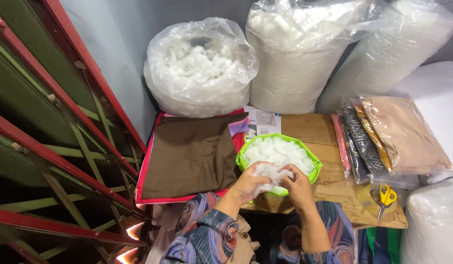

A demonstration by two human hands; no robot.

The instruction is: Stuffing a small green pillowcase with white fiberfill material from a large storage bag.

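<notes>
Both hands are pinching the same tuft of white stuffing (pixel 271 175): left hand (pixel 249 183) and right hand (pixel 298 185) closed on it, right over the near rim of the green bowl (pixel 312 159) of fluff. Brown fabric (pixel 192 155) lies left of them, yellow scissors (pixel 386 197) off to the right on the desk (pixel 314 129).

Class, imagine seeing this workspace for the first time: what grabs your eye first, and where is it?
Three huge clear bags of white stuffing fill the back. At centre, a bright green bowl heaped with the same fluff sits on the wooden board, where the left hand and right hand pull a tuft apart.
</notes>
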